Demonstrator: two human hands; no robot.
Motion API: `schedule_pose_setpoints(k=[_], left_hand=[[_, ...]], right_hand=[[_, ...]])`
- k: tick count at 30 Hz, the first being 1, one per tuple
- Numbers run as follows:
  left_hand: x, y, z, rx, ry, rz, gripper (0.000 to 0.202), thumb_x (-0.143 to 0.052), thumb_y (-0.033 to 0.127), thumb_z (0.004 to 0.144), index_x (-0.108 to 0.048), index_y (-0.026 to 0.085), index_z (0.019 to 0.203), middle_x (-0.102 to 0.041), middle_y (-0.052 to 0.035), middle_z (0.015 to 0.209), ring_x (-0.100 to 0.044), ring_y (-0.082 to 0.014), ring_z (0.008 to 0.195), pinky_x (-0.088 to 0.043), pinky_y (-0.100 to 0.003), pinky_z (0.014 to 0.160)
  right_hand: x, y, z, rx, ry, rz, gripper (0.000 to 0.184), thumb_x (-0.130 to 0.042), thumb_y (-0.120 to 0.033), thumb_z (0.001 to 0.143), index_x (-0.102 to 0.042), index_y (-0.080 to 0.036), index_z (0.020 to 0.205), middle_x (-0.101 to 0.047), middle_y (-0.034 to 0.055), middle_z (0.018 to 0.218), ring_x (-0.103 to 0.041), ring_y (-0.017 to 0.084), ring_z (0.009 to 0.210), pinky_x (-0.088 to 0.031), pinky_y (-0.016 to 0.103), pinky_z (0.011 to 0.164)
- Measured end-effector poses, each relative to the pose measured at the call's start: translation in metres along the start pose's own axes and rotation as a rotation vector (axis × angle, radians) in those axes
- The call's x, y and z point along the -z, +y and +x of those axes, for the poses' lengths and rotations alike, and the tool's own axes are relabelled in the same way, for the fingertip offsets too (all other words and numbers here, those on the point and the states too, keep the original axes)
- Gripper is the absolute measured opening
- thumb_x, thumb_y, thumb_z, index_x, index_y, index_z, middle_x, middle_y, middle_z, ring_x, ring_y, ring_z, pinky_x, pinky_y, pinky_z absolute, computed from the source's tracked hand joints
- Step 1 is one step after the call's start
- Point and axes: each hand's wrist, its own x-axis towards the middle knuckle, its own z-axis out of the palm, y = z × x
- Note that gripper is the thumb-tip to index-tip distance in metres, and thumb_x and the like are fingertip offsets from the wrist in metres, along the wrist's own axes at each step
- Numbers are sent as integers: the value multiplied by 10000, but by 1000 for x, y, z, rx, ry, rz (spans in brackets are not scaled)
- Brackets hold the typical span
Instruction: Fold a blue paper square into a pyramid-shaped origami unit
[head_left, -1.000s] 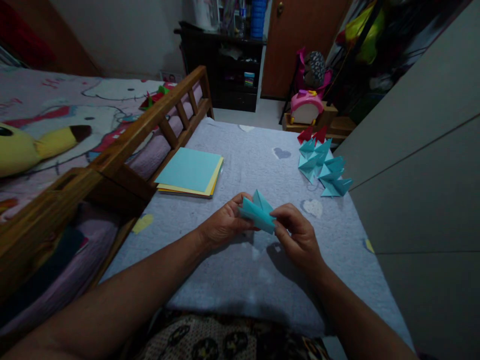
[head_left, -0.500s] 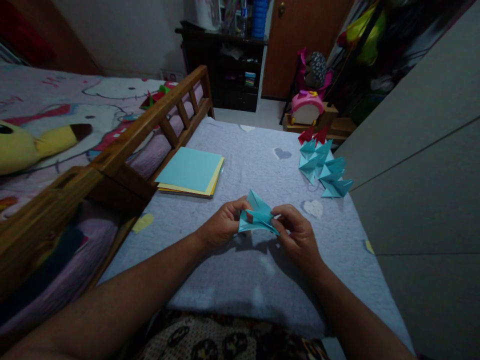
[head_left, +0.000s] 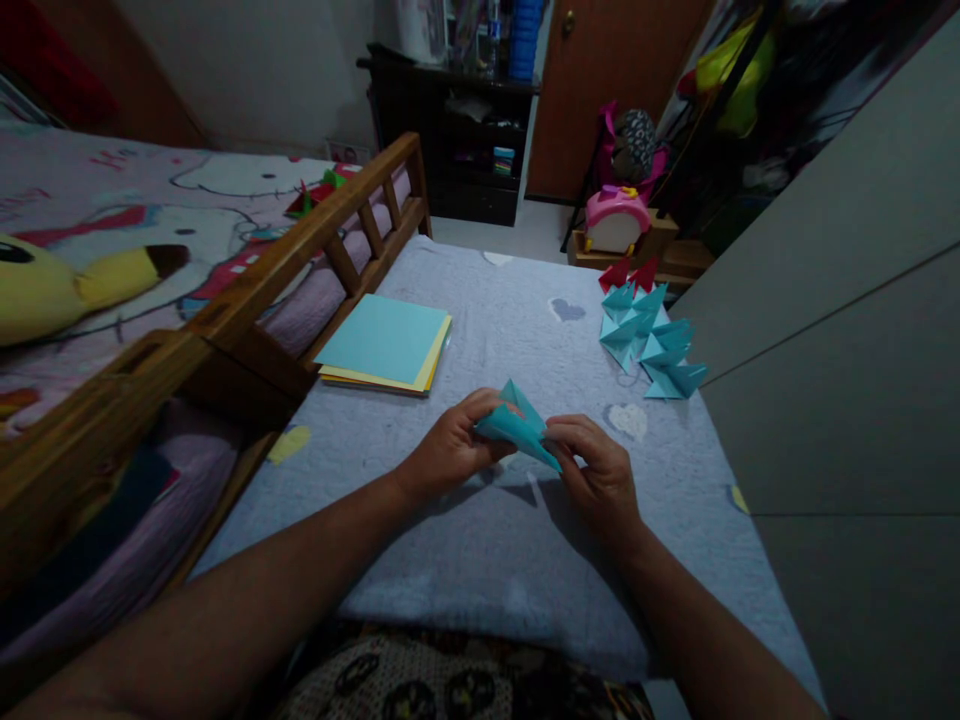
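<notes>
Between my two hands, just above the cloth-covered surface, is a piece of folded blue origami paper [head_left: 517, 428]. My left hand [head_left: 459, 440] is closed on its left part, with the thumb underneath and fingers over the top. My right hand [head_left: 592, 462] pinches the right-hand edge between thumb and fingertips. One pointed flap stands up at the back of the paper. To the right rear is a group of folded blue paper pieces [head_left: 634, 325], with red folded paper pieces [head_left: 628, 275] behind them. A stack of square paper sheets [head_left: 384, 340], blue on top, lies at the left.
The pale blue quilted cover [head_left: 510, 310] spreads under everything. A wooden bed rail [head_left: 300, 235] runs along the left, with a yellow plush toy [head_left: 75, 280] beyond it. A pale cabinet [head_left: 847, 400] borders the right side. A pink toy case [head_left: 616, 218] stands past the far edge.
The folded paper has been tilted and pressed flatter, its open layers now closer together. My left fingers have shifted over its top. The view has moved slightly.
</notes>
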Motion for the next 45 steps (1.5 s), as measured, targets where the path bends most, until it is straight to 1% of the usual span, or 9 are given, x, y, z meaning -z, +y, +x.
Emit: schedule_pose_setpoints(k=[3, 5, 9, 17, 22, 30, 35, 41, 45], left_hand=[[2, 2, 0, -81, -24, 120, 39, -716, 244, 877, -733, 216, 899, -593, -19, 855, -570, -156, 812, -476, -306, 776], [2, 2, -1, -111, -28, 153, 66, -690, 258, 901, -738, 215, 892, -621, -25, 830, -581, -160, 787, -473, -304, 745], [2, 5, -2, -118, -10, 205, 91, -677, 219, 906, -758, 232, 944, -689, -33, 859, -621, -167, 811, -489, -306, 772], [3, 9, -2, -145, 24, 166, 109, -667, 185, 871, -759, 238, 895, -738, -50, 914, -671, -186, 852, -528, -332, 803], [1, 9, -3, -177, 45, 188, 77, -691, 183, 879, -744, 234, 901, -725, -34, 898, -665, -163, 829, -521, -307, 791], [1, 8, -6, -120, 55, 152, 10, -741, 236, 854, -735, 229, 856, -719, -31, 844, -653, -167, 796, -511, -307, 756], [2, 7, -7, -99, 51, 112, 63, -759, 266, 835, -734, 220, 801, -684, -27, 761, -616, -166, 736, -480, -299, 708], [2, 9, -7, -99, 29, 112, 48, -745, 266, 839, -741, 230, 807, -691, -26, 781, -614, -169, 743, -487, -311, 744], [1, 9, -7, -82, 40, 109, 58, -751, 261, 832, -730, 222, 795, -676, -26, 765, -615, -171, 745, -480, -303, 720]], right_hand=[[-1, 0, 0, 25, -8, 6, 201, -550, -104, 924, -694, -238, 967, -695, 37, 936, -681, 156, 842, -545, 279, 725], [-1, 0, 0, 33, -13, 2, 201, -554, -108, 920, -695, -240, 972, -699, 39, 947, -685, 162, 856, -550, 291, 742], [0, -1, 0, 13, -41, 13, 220, -532, -90, 921, -685, -241, 970, -697, 39, 943, -676, 158, 850, -548, 301, 743], [0, -3, 1, -16, -45, -7, 173, -534, -119, 921, -668, -228, 927, -683, 42, 880, -658, 164, 798, -529, 296, 686], [-1, -5, 2, 6, -46, 16, 172, -568, -114, 892, -679, -236, 943, -678, 29, 875, -637, 150, 752, -510, 268, 640], [-1, -6, 2, 7, -66, 19, 150, -574, -140, 900, -690, -234, 912, -661, 24, 848, -630, 150, 741, -509, 269, 642], [0, -6, 2, 26, -86, 1, 147, -596, -118, 889, -683, -235, 911, -669, 23, 851, -630, 142, 725, -515, 264, 636], [-2, -7, 1, -3, -99, 13, 162, -591, -173, 918, -721, -259, 962, -649, 29, 872, -641, 158, 776, -537, 285, 665], [-2, -8, 1, -26, -85, 41, 118, -595, -174, 909, -693, -240, 900, -665, 24, 853, -632, 147, 733, -528, 274, 630]])
